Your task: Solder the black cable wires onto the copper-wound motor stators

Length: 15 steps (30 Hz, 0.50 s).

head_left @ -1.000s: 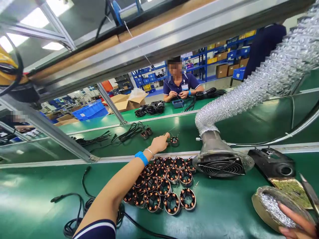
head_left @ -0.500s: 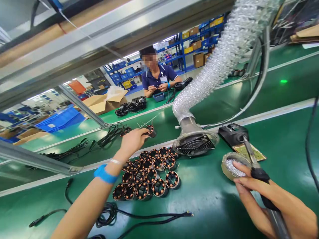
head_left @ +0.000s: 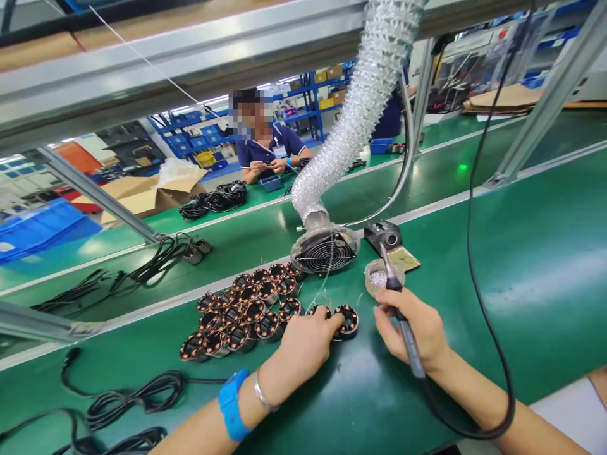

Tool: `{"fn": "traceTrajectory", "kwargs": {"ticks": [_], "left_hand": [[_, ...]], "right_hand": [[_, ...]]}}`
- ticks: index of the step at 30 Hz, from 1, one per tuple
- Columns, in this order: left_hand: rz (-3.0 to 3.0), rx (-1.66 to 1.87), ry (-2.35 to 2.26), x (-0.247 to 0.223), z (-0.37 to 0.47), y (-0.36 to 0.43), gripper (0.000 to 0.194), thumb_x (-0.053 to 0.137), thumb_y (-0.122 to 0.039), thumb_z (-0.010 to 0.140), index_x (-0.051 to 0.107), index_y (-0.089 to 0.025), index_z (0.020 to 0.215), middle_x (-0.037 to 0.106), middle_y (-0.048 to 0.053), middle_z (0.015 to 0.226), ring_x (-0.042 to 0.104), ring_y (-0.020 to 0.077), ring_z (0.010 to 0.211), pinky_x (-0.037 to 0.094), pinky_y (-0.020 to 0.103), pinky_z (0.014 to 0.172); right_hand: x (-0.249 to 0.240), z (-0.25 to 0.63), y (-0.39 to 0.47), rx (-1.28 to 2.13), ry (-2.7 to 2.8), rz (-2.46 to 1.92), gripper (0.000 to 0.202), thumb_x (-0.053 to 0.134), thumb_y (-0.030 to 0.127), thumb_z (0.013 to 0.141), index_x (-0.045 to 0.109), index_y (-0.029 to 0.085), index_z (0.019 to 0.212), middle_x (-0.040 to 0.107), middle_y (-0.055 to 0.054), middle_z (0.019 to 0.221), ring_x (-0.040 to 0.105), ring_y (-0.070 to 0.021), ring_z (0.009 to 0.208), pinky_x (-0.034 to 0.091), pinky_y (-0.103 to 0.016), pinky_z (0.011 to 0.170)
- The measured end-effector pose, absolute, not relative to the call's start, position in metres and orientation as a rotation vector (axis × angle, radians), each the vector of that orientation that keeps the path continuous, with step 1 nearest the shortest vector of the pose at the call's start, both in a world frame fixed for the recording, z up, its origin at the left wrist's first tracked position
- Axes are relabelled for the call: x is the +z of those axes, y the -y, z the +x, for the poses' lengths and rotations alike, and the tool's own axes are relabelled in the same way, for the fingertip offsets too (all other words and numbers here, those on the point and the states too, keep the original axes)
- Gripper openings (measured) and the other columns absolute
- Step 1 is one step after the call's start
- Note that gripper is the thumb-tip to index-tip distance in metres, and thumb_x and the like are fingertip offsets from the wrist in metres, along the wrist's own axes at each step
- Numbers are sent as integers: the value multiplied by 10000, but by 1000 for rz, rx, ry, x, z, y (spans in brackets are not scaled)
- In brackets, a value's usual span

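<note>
My left hand (head_left: 308, 344), with a blue wristband and a silver bangle, reaches to the right end of a cluster of motor stators (head_left: 241, 333). Its fingers close on the wall of a stator (head_left: 348, 322) with copper windings, which rests on the green bench; another ring is partly hidden behind the fingers. In my right hand (head_left: 420, 328) is a soldering iron (head_left: 411, 352), gripped like a pen and pointing away from me. Its metal tip passes over a round tub of silvery wire (head_left: 372, 285), close to the black iron stand (head_left: 379, 235) with its yellowish sponge (head_left: 403, 259).
A fume extractor hood (head_left: 325, 253) on a silver flexible duct (head_left: 348, 120) stands behind the stators. Black cables (head_left: 142, 392) lie at the front left. The iron's cord (head_left: 474, 253) hangs at the right. Across the bench sits a co-worker (head_left: 268, 148).
My left hand has come from the back of the bench to the right of the cluster, bringing stators down there. The soldering iron has moved left in view, and the view has shifted right.
</note>
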<state>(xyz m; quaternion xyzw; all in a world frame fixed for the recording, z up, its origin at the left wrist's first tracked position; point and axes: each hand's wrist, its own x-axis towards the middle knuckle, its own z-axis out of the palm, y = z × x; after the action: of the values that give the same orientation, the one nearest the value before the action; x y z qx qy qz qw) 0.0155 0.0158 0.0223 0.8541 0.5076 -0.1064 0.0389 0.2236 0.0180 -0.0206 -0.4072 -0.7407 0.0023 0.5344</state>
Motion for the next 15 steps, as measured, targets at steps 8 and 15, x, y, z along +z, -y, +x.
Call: {"fn": "traceTrajectory", "kwargs": {"ticks": [8,15], "left_hand": [[2158,148,-1497,17,-21,32,280,377,-260,977,652,-271,1032,736,-1,902,681,182,851,495,269,769],[1953,200,-1454,-17,-21,24,356,342,-296,991,664,-240,1133,726,38,1149,652,229,1061,455,331,939]], "right_hand": [[-50,184,-15,153,1931,-1111,404,746,333,756,550,211,1087,562,-75,947,649,-225,705,579,-352,582],[-61,213,-11,336,2059,-789,419,628,172,746,439,240,1114,595,-91,1065,672,-240,965,587,-383,808]]}}
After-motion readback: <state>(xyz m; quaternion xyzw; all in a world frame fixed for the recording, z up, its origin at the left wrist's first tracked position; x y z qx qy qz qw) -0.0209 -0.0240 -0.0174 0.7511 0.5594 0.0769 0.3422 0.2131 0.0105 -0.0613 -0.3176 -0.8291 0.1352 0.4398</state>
